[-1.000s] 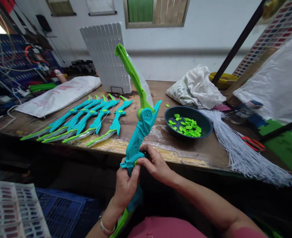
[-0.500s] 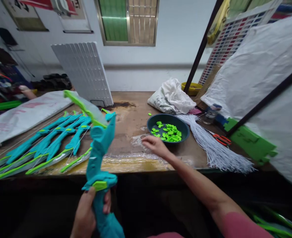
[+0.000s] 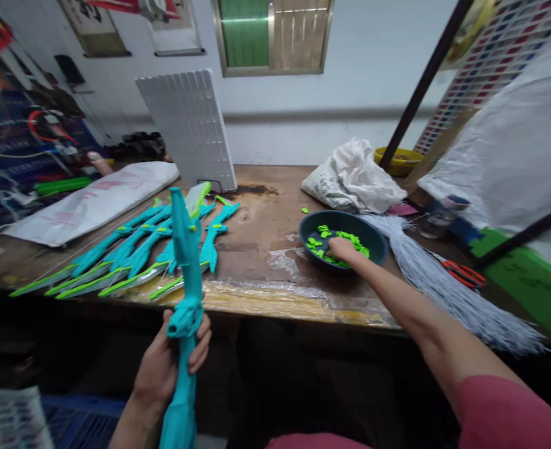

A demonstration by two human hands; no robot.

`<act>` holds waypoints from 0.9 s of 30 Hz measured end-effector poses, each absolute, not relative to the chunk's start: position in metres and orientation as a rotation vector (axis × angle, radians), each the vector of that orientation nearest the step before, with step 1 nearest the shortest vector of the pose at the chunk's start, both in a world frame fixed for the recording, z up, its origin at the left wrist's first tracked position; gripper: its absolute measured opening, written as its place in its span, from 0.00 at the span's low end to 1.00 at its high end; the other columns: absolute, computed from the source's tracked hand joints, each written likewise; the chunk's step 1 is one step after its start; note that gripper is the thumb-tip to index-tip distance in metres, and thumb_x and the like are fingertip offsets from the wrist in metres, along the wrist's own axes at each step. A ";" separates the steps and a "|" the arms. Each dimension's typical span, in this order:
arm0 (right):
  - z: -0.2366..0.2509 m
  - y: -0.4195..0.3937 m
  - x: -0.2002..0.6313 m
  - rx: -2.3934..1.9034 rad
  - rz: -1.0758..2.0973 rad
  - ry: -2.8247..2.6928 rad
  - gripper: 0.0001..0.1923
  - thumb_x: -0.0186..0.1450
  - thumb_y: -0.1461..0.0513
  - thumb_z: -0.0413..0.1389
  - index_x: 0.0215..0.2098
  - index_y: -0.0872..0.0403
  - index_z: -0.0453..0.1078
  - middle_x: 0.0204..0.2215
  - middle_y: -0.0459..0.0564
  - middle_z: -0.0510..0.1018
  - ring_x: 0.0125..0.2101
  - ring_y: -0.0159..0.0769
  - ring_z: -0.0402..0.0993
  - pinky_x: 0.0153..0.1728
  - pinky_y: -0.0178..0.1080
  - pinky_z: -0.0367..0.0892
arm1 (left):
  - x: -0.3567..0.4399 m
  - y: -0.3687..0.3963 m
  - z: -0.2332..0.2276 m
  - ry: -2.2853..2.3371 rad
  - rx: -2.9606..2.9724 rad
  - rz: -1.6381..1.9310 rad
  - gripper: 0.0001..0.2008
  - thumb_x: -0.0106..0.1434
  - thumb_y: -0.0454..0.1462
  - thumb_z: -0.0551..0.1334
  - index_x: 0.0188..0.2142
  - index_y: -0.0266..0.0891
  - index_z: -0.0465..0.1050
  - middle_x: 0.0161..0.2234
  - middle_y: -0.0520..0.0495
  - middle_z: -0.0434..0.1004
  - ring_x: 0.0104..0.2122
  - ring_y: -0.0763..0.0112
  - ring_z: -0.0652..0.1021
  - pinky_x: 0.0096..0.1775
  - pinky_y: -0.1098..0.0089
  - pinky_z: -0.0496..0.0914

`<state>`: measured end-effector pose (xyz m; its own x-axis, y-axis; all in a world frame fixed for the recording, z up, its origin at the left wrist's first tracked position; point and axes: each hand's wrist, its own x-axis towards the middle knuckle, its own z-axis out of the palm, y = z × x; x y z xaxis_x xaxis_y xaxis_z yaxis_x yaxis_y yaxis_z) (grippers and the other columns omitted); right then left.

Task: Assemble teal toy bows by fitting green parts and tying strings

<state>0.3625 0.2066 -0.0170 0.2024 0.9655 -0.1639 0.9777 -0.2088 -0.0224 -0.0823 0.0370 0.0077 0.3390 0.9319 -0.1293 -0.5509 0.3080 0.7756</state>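
Plastic fills my left hand point(image 3: 156, 368): a long, bright-teal moulded toy bow point(image 3: 191, 271), held near upright at eleven o'clock; my fingers wrap closed around its grip, by a stubby, round-ended crosspiece point(image 3: 178, 325); its lime-green limb point(image 3: 199, 198), edged with clear film, slants away at the top; at ten, a row of similar teal-and-lime bows point(image 3: 138, 254) lies slantwise on a worn brown wooden table point(image 3: 256, 227); at two spreads a bundle of thin, pale, limp cords point(image 3: 425, 280); my right hand point(image 3: 343, 249) reaches to one o'clock, into a round, dark blue-grey bowl point(image 3: 378, 247) with a smooth flared wall; its fingertips are down among small, flat, lime-green plastic pieces point(image 3: 357, 242), and I cannot tell whether they pinch one; one stray green piece point(image 3: 305, 211) lies just outside the bowl's ten-o'clock rim; behind the bowl slumps a crumpled white sack point(image 3: 359, 178); farther back, a yellow basin point(image 3: 404, 168) holds something brownish, too small to make out.
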 end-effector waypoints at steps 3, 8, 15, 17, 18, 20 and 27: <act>-0.011 0.202 0.363 2.393 -0.193 1.973 0.18 0.72 0.53 0.58 0.52 0.57 0.71 0.50 0.54 0.76 0.49 0.42 0.75 0.52 0.50 0.72 | -0.083 0.034 0.012 0.517 0.754 1.064 0.35 0.55 0.65 0.64 0.42 0.36 0.75 0.34 0.48 0.67 0.20 0.82 0.62 0.18 0.79 0.62; 0.013 0.191 0.355 2.521 -0.134 2.188 0.11 0.69 0.59 0.57 0.43 0.59 0.77 0.43 0.59 0.80 0.50 0.48 0.74 0.53 0.52 0.67 | -0.086 0.028 0.015 0.454 0.898 0.989 0.22 0.56 0.51 0.73 0.41 0.37 0.74 0.34 0.51 0.63 0.19 0.86 0.54 0.17 0.82 0.55; 0.056 0.136 0.255 2.247 -0.623 2.954 0.15 0.71 0.58 0.50 0.48 0.56 0.76 0.40 0.53 0.82 0.40 0.38 0.79 0.43 0.38 0.73 | -0.083 0.023 0.022 0.630 1.002 0.867 0.29 0.60 0.56 0.68 0.46 0.33 0.74 0.31 0.45 0.74 0.24 0.73 0.76 0.26 0.75 0.66; 0.069 0.107 0.220 1.894 -0.958 3.220 0.13 0.71 0.54 0.54 0.44 0.53 0.76 0.39 0.50 0.80 0.37 0.35 0.78 0.40 0.37 0.74 | -0.078 0.023 0.024 0.713 1.046 0.850 0.28 0.61 0.57 0.66 0.42 0.33 0.73 0.33 0.41 0.78 0.25 0.70 0.78 0.26 0.73 0.68; 0.076 0.093 0.205 1.594 -1.248 3.366 0.13 0.70 0.53 0.57 0.41 0.53 0.76 0.38 0.51 0.79 0.36 0.35 0.77 0.38 0.37 0.74 | -0.075 0.023 0.026 0.743 1.073 0.840 0.29 0.61 0.58 0.66 0.40 0.33 0.72 0.32 0.41 0.78 0.24 0.69 0.79 0.26 0.73 0.69; 0.088 0.071 0.183 1.046 -1.662 3.475 0.10 0.70 0.54 0.59 0.38 0.53 0.76 0.37 0.50 0.78 0.35 0.35 0.76 0.36 0.38 0.73 | -0.069 0.022 0.028 0.769 1.128 0.795 0.29 0.60 0.59 0.66 0.40 0.33 0.70 0.29 0.42 0.79 0.23 0.68 0.79 0.25 0.73 0.70; 0.090 0.054 0.161 0.946 -1.673 3.396 0.08 0.68 0.57 0.62 0.35 0.53 0.76 0.32 0.47 0.78 0.33 0.33 0.74 0.36 0.36 0.70 | -0.062 0.018 0.030 0.736 1.159 0.529 0.28 0.63 0.58 0.63 0.45 0.35 0.70 0.27 0.44 0.81 0.20 0.68 0.79 0.22 0.73 0.69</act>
